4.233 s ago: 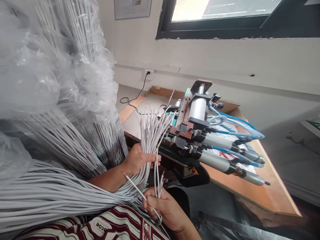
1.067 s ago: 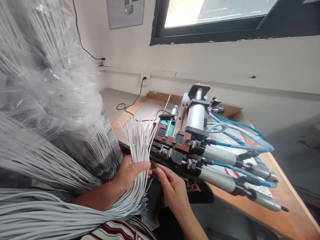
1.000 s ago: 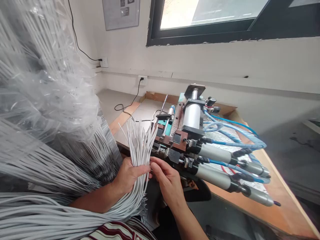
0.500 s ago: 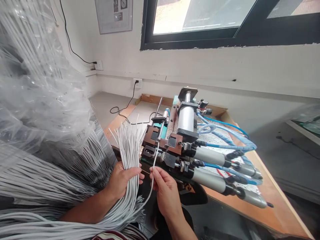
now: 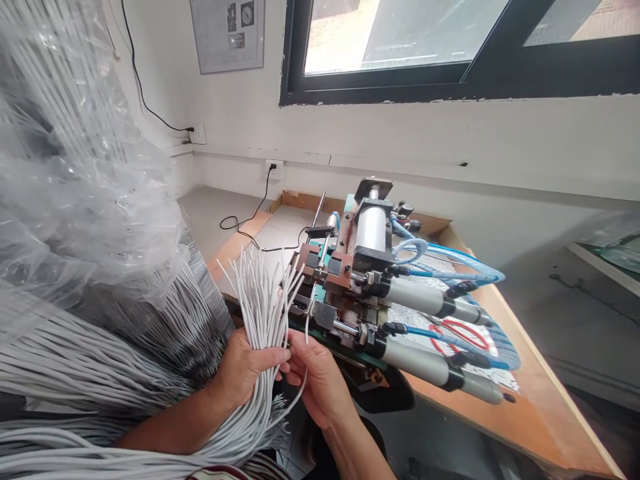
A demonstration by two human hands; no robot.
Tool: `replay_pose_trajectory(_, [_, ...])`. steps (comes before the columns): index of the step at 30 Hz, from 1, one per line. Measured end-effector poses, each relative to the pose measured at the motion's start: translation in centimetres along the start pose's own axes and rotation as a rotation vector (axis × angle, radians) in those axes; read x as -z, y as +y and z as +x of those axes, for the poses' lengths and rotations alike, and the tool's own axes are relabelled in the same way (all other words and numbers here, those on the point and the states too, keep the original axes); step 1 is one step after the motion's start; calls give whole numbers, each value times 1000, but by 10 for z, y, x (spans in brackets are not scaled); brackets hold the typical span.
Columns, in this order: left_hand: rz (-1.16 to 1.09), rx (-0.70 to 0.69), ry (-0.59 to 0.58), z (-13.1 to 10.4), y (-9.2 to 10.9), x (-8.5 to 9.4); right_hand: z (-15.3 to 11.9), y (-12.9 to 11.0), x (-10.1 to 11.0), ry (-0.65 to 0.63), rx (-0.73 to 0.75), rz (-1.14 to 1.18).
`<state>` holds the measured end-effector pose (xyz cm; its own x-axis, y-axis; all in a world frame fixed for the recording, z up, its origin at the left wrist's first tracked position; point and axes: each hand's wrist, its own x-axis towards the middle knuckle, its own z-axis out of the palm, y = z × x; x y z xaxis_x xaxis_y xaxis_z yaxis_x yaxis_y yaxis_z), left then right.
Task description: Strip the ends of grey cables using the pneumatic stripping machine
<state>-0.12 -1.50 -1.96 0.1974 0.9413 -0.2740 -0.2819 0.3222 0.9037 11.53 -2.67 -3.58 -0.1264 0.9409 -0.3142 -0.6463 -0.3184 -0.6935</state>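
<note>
A thick bundle of grey-white cables [image 5: 263,300] fans out at its top, with my left hand [image 5: 245,367] wrapped round its middle. My right hand [image 5: 315,377] is beside it with the fingers pinched against the bundle's right side, near my left fingertips. One single cable [image 5: 307,327] runs up past my right hand, its tip between the jaws of a pneumatic machine [image 5: 327,267]. What exactly the right fingertips pinch is partly hidden; a cable of the bundle stands just above them.
Large cable bundles [image 5: 75,347] under plastic wrap [image 5: 130,207] fill the left side. The machine's air cylinders [image 5: 417,363] and blue hoses [image 5: 450,267] spread over the wooden table [image 5: 555,413] at the right. A black power cord [image 5: 245,230] lies behind.
My right hand has moved left from the single cable to the bundle. The machine's jaws and cylinders have shifted, and the lower jaw block has moved left against the single cable.
</note>
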Motion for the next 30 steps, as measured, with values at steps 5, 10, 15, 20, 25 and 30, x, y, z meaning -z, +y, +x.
replay_pose_trajectory(5, [-9,-30,-59,1,-2,1,-5,3,0,105,164,-66])
replay_pose_trajectory(10, [-61,23,73,4,1,6,-11,10,9,205,253,-97])
replay_pose_trajectory(15, [-88,41,99,4,6,6,-7,8,9,329,239,20])
replay_pose_trajectory(20, [-63,41,125,5,11,2,4,0,5,371,162,165])
replay_pose_trajectory(25, [-23,6,162,4,14,-3,10,-1,4,323,102,252])
replay_pose_trajectory(30, [-17,1,120,2,12,-6,7,-1,-4,119,32,189])
